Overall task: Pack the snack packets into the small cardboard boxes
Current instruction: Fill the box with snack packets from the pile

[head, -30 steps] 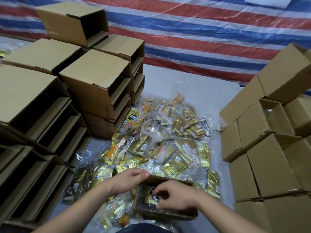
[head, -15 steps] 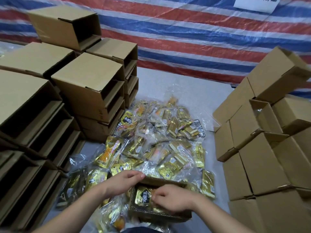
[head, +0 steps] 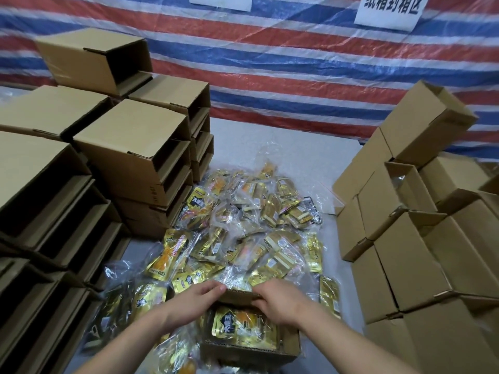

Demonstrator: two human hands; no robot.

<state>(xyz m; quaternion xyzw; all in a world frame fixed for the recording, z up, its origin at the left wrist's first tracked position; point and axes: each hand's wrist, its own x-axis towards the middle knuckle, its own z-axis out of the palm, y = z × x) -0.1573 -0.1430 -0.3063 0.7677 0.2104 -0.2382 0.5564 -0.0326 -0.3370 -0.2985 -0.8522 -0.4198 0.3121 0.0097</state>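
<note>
Both hands have moved up to the far flap (head: 237, 295) of the box (head: 290, 344). Before, the right hand (head: 280, 300) was down inside the box. Now the left hand (head: 198, 296) rests on the flap with fingers nearly straight, and the right hand seems to pinch its edge. One packet (head: 243, 326) lies flat in the box. Just behind the box is the packet pile (head: 243, 225). Empty boxes (head: 129, 155) stand to its left, more boxes (head: 410, 233) to its right.
</note>
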